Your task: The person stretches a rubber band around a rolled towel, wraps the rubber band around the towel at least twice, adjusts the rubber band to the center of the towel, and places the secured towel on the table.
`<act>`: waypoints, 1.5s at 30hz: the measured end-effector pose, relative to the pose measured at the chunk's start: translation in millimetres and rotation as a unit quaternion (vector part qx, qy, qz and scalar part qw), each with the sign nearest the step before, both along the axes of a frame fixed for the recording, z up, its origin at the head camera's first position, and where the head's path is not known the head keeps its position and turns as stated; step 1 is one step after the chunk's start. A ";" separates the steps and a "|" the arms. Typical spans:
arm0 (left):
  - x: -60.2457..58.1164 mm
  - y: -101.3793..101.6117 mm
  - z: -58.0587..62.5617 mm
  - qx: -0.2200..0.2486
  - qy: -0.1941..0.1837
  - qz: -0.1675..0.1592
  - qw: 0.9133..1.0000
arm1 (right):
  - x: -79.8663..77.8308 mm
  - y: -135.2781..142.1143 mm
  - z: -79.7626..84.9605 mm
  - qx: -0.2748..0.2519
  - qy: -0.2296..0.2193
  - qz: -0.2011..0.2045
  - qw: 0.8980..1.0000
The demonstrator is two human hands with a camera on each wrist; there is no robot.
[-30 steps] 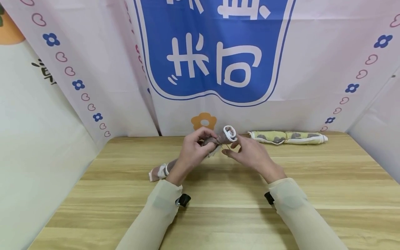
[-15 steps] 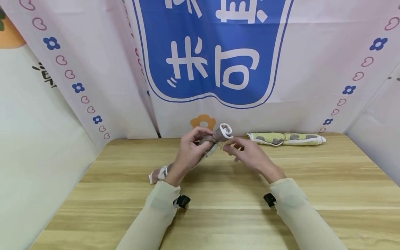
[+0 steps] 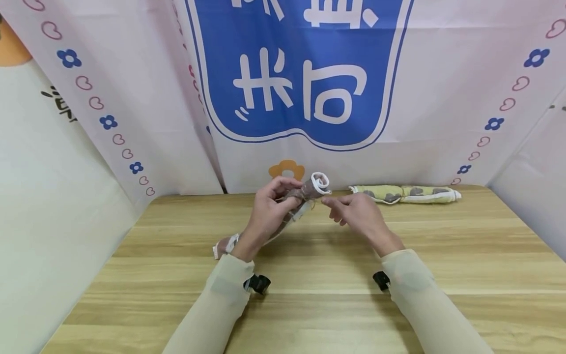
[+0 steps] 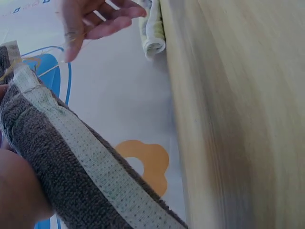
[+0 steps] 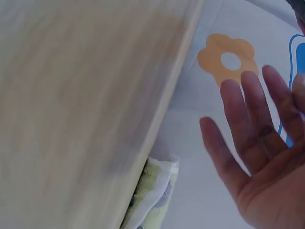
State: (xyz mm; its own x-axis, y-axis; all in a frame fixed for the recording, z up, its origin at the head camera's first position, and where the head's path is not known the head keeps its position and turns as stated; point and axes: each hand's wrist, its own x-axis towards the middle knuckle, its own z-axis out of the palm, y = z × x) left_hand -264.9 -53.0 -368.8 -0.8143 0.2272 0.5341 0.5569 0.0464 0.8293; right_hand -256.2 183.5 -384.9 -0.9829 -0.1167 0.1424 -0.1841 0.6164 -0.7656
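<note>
A brown rolled towel with white edging slants up from the table, its near end low behind my left wrist. My left hand grips it near the raised end, thumb and fingers around it. A thin tan string is looped around the roll there. A strand of it runs to my right hand, whose thumb and index finger pinch it just right of the roll. The other fingers look extended in the right wrist view. The exact pinch point is partly hidden.
A yellow rolled towel with grey patches, tied at its middle, lies along the back edge of the wooden table. Directly behind hangs a white cloth with a blue panel.
My right hand has drawn slightly away from the roll to the right, its thumb and index finger closing together. My left hand keeps its grip, with the roll's raised end shifted slightly left.
</note>
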 end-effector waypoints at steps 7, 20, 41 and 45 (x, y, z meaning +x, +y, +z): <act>1.0 0.1 1.1 -0.009 -0.003 -0.033 0.999 | -1.4 4.8 -1.6 -0.063 -0.081 -0.026 0.994; -1.3 -0.1 0.1 0.003 -0.009 0.009 1.000 | -3.4 11.0 2.8 0.031 -0.151 0.027 0.988; -5.1 -0.5 0.6 0.009 -0.024 0.124 0.992 | 3.3 -23.9 -1.9 -0.024 0.348 0.259 0.900; -5.5 0.0 0.4 0.007 -0.026 0.120 0.992 | 3.9 -34.3 0.6 -0.039 0.458 0.242 0.854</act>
